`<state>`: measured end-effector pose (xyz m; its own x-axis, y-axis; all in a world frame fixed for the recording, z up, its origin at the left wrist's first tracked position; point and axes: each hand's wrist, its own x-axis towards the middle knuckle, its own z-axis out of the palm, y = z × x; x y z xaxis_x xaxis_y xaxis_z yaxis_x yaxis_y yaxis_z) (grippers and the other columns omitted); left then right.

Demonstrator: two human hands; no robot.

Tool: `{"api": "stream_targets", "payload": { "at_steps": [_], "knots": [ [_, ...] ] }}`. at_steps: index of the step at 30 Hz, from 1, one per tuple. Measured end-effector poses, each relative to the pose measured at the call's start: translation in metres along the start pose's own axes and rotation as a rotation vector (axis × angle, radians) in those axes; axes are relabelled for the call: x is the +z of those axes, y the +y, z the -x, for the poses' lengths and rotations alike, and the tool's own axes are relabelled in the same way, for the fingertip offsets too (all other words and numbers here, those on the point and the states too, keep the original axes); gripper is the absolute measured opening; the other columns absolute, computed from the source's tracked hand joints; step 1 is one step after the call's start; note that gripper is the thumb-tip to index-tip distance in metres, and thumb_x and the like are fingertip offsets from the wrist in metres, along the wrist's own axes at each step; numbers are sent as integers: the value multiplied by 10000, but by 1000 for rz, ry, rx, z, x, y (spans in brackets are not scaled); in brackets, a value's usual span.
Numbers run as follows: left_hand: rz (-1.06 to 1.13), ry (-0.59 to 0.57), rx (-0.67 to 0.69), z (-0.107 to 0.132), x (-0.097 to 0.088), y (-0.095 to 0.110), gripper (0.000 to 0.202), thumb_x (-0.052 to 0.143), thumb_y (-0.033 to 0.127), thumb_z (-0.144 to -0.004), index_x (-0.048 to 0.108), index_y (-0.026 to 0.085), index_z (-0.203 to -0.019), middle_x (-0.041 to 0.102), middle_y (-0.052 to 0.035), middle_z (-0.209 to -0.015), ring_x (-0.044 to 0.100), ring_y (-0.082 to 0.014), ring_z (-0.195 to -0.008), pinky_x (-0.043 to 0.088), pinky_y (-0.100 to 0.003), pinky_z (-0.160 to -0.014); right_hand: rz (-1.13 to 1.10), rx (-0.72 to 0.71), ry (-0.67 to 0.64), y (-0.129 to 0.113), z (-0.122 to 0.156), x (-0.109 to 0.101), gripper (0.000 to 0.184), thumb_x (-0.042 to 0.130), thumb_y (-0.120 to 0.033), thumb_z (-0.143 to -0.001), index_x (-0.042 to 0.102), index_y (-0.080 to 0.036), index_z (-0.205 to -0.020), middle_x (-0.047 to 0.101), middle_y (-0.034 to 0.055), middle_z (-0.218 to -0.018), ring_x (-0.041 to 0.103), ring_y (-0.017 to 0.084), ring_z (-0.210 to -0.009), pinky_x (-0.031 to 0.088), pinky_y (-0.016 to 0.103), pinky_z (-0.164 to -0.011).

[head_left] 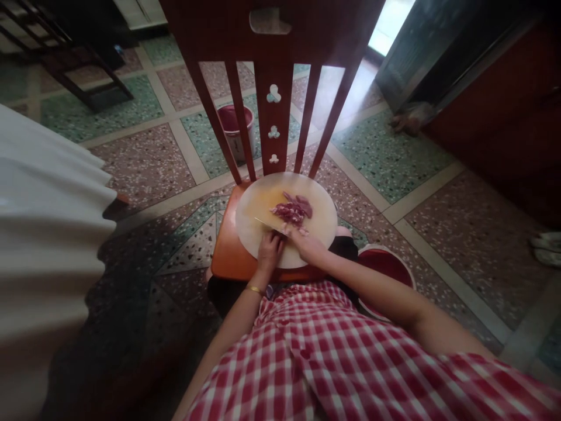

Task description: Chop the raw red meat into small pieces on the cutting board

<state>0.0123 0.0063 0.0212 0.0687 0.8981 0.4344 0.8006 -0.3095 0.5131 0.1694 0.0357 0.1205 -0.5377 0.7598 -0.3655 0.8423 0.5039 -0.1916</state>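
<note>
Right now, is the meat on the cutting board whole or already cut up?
Cut up: the meat lies as a pile of small pieces on the round cutting board.

We see a wooden chair on the tiled floor; on its seat lies a round cutting board, nearly covering it.
</note>
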Motion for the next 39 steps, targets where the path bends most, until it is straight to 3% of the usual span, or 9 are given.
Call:
{"api": "stream_targets", "payload": {
  "at_steps": [2,5,12,17,21,26,29,35,39],
  "knots": [
    [7,23,6,-1,-1,1,143,537,255,-856,622,175,-938,552,-99,-995,499,-219,-970,455,-375,-861,7,41,-41,14,16,3,634,334,-71,-843,126,-163,-1435,496,186,-1247,583,221,-984,453,321,-827],
    [-6,28,5,-1,-4,4,160,538,288,-861,631,184,-939,563,-88,-960,501,-217,-953,449,-375,-857,19,84,-82,21,26,-1,629,338,-82,-841,127,-159,-1429,566,160,-1154,613,230,-906,474,332,-777],
    [-14,-8,-4,1,-7,7,152,499,241,-873,599,164,-958,558,-100,-977,504,-219,-959,458,-368,-847,17,39,-130,5,31,-5,377,299,-121,-880,430,-131,-1234,620,134,-932,613,250,-849,477,345,-740],
    [-32,-45,-2,3,-3,1,150,507,194,-845,584,173,-972,560,-93,-959,505,-232,-954,464,-380,-842,47,-6,5,-14,-7,-4,397,326,-99,-865,416,-121,-1252,579,169,-1069,589,226,-912,464,325,-784],
    [-43,-45,9,4,-2,0,184,522,206,-835,581,153,-1001,565,-105,-935,507,-236,-927,478,-372,-810,84,-37,32,-28,-37,-8,310,335,-154,-892,479,-106,-1162,586,186,-1024,590,251,-885,476,339,-737],
    [-56,0,28,2,-3,2,128,507,209,-858,604,174,-935,576,-87,-930,520,-222,-935,471,-366,-836,61,-34,-2,0,-6,1,474,356,-106,-864,306,-99,-1335,529,196,-1173,574,240,-971,456,324,-804],
    [-17,19,28,2,-4,3,133,512,222,-864,599,176,-954,579,-82,-965,516,-216,-966,463,-362,-864,23,40,-111,17,20,2,506,348,-99,-854,279,-144,-1353,581,155,-1104,605,237,-904,470,327,-764],
    [-7,-21,-18,6,-6,4,154,509,189,-851,577,158,-985,562,-99,-999,500,-225,-994,461,-373,-872,12,24,-138,8,36,-7,378,286,-124,-884,416,-140,-1238,621,131,-941,607,256,-872,471,347,-739],
    [-20,-29,-34,6,-4,2,140,510,177,-838,578,165,-959,561,-95,-979,506,-226,-972,468,-376,-858,15,11,-101,0,22,-4,406,305,-120,-877,393,-136,-1273,616,132,-961,610,234,-854,475,325,-740]
  ]
}}
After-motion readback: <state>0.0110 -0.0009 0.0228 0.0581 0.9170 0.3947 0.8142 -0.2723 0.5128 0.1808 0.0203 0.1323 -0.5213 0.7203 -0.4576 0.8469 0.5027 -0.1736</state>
